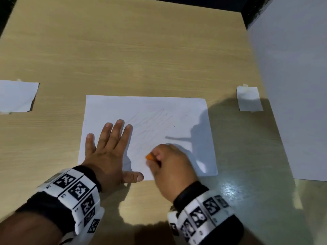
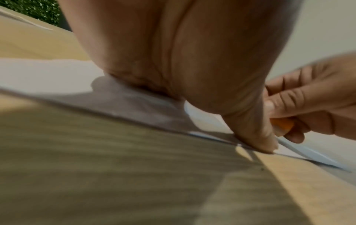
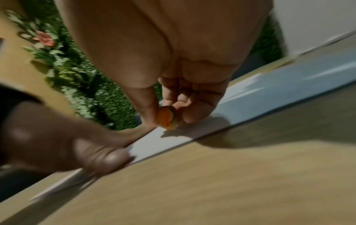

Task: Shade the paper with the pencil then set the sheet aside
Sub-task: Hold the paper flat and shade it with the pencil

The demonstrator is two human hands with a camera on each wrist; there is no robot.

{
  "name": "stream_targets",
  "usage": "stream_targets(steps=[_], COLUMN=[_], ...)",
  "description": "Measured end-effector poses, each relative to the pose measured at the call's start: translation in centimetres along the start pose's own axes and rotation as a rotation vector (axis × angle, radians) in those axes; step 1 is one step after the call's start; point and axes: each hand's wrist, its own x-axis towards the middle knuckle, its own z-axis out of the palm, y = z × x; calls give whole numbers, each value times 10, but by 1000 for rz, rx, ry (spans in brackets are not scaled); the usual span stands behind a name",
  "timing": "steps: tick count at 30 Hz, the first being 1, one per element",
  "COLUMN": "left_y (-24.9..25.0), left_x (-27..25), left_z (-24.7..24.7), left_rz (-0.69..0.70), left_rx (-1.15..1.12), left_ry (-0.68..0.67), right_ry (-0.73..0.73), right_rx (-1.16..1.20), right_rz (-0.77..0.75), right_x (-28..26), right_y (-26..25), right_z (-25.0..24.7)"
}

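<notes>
left hand [image 1: 108, 152] flat on paper [image 1: 159, 112], right hand [image 1: 171, 161] gripping pencil [image 1: 150, 156]

Recording setup: wooden desk [image 1: 123, 50], taped paper markers [image 1: 249, 100]

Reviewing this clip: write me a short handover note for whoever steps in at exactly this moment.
Left hand: flat, fingers spread, pressing the sheet down on the table.
Right hand: grips the orange pencil, its tip hidden, low over the sheet's near part.
Done: faint grey strokes across the sheet's middle.
Left: finish shading, then set the sheet aside. Two small paper pieces lie taped at the table's left and right.
</notes>
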Motion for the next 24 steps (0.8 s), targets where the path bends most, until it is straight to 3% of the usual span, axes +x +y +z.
stream_targets(steps=[4,10,13,16,18,20,24], left_y=[2,-2,-1,1,2,1,0], left_x=[0,1,1,1,1,1,0], left_z=[1,2,1,0,1,1,1], left_rz=[-30,17,10,-5,-12,-10,9], left_rx=[39,-30,-11,8,20,18,-4], left_ry=[-17,-10,-9,-25,-27,-18,-25], right_ry=[-64,177,217,15,-113,-33,139], right_rx=[-39,-196,-213,-2,-28,-124,-204], right_rz=[-44,185,184,48,-19,-26,174], right_x=[2,19,19,19,17,23,35], right_y=[-14,32,35,6,-13,-9,30], right_z=[20,-33,-39,-11,7,4,-37])
